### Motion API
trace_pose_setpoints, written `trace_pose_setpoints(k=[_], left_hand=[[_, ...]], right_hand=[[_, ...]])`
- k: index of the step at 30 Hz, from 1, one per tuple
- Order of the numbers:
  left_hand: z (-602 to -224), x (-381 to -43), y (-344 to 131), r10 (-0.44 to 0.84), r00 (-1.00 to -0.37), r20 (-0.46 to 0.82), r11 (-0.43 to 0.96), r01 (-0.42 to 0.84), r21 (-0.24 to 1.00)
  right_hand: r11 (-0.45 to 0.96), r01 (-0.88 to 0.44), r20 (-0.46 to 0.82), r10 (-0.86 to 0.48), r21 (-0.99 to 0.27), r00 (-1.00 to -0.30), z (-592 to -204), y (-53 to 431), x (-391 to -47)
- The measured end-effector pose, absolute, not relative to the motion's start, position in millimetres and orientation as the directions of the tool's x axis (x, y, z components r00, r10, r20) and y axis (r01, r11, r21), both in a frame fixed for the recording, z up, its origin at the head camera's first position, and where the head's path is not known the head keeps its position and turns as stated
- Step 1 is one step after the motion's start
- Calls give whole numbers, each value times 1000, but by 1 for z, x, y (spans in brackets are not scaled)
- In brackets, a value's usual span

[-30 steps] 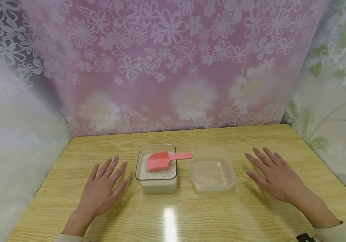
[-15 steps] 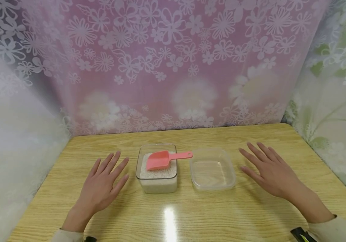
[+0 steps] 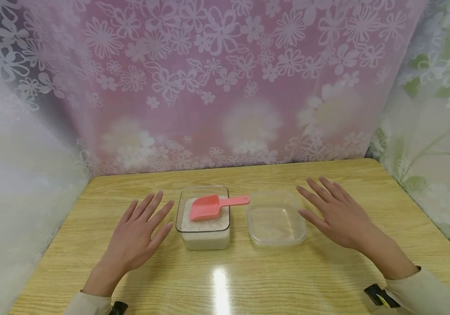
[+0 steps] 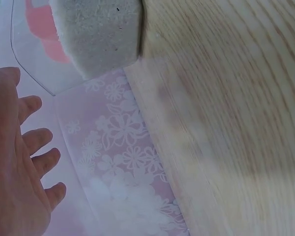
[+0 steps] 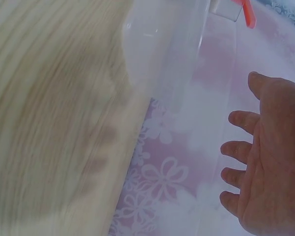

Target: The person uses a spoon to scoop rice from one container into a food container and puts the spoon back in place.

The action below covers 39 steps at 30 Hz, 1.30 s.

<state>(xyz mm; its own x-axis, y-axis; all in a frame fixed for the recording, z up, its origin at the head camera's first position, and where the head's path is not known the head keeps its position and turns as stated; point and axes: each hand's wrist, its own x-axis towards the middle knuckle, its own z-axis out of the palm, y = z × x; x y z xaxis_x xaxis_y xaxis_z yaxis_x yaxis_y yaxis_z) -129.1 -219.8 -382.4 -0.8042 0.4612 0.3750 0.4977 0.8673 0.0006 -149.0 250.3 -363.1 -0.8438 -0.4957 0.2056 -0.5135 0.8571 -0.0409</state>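
Observation:
A clear square container [image 3: 206,241] filled with white rice [image 3: 203,225] stands left of centre on the table. On the rice lies a pink scoop [image 3: 207,207], its handle sticking out over the right rim. Just right of it sits a clear plastic box [image 3: 277,239] with nothing visible inside. My left hand [image 3: 136,238] hovers left of the rice container, fingers spread, holding nothing. To the right of the plastic box, my right hand [image 3: 339,216] is also spread above the table and holds nothing. Both wrist views show the palms apart from the containers.
The wooden table [image 3: 272,280] has its far edge against a pink flowered curtain [image 3: 209,109]. Pale flowered sheets hang along the left and right sides. A bright light reflection lies on the table's front part.
My right hand has moved left and forward, closer to the plastic box. The left hand has shifted slightly right and forward, toward the rice container. Scoop and containers stay in place.

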Motion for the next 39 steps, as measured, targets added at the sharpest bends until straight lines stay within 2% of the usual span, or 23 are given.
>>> trace_pose_setpoints(k=[14,39], left_hand=[[-378,-131,-214,493,-814,307,850,526,30],[-376,-140,-205,534,-800,274,827,561,26]], right_hand=[[842,-536,194,-518,-53,-833,-356,217,-154],[812,-578,193,-556,-80,-808,-355,177,-158]])
